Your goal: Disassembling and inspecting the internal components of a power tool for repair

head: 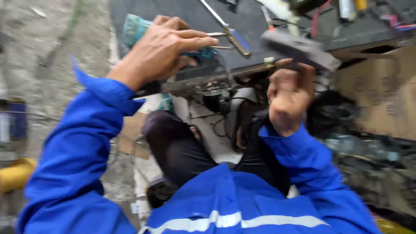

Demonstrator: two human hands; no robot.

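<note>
metal rod (219,40): thin, silver, pinched at the left hand's fingertips; pokes out toward 3 o'clock. Long axis approx. level, running 9-to-3 across the bench edge. Sits at upper centre of view, over the dark bench.
left hand (162,50): fingers pressed together w/ thumb under, pinching the rod's near end. Palm faces down. It is the hand on the rod; rod tip lies at 3 o'clock from the knuckles.
teal tool (136,28): lies under/behind the left hand at approx. 10 o'clock from it, partly hidden. Can't tell if the hand touches it.
screwdriver (229,32): blue handle, long silver shaft slanting 11-to-5; just beside the rod tip, at 2 o'clock from the left fingertips. Touching or not: can't tell.
right hand (288,97): blurred, curled into a loose fist, raised at 4 o'clock from the rod tip, well apart from it. Seems to hold the grey tool, but blur hides the grip, so can't tell for sure.
grey tool (299,50): blurred dark-grey slab above the right hand, at 3 o'clock from the rod, its long axis slanting 10-to-4.
bench (173,17): dark top, edge runs across the view; wires and parts hang below.
nearer hand: left, by far.
blue sleeves (82,143): both arms.
cardboard (381,91): far right, 3 o'clock.
</note>
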